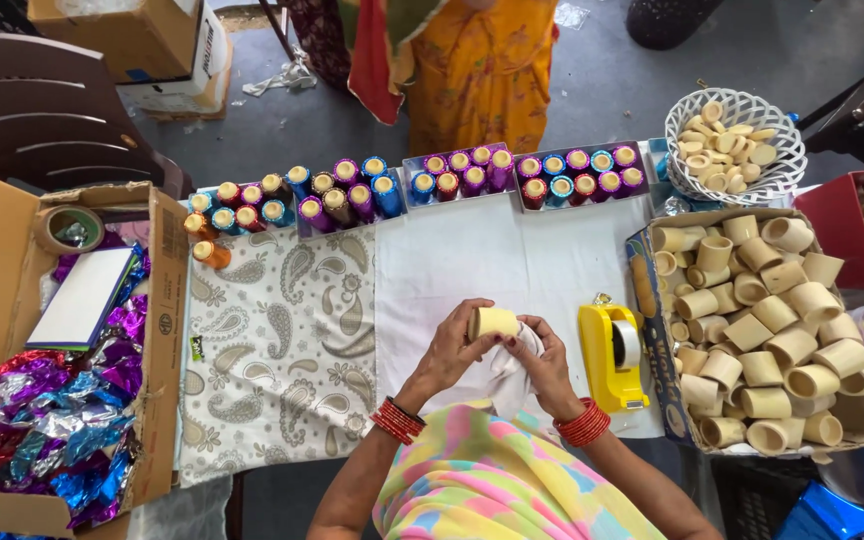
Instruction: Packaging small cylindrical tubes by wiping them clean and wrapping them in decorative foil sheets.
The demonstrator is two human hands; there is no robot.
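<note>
My left hand (449,349) holds a small cream-coloured cylinder cup (493,321) on its side above the white cloth-covered table (472,260). My right hand (548,360) grips a crumpled white cloth (507,375) pressed against the cup's end. Both wrists carry red bangles. The hands are close together at the table's near edge.
A yellow tape dispenser (611,357) stands right of my hands. A cardboard box (652,240) of several bare cream cups sits further right, a white basket (737,105) of lids behind it. Foil-wrapped cups (422,182) line the far edge. Left box (164,330) holds shiny foil. A person in orange stands opposite.
</note>
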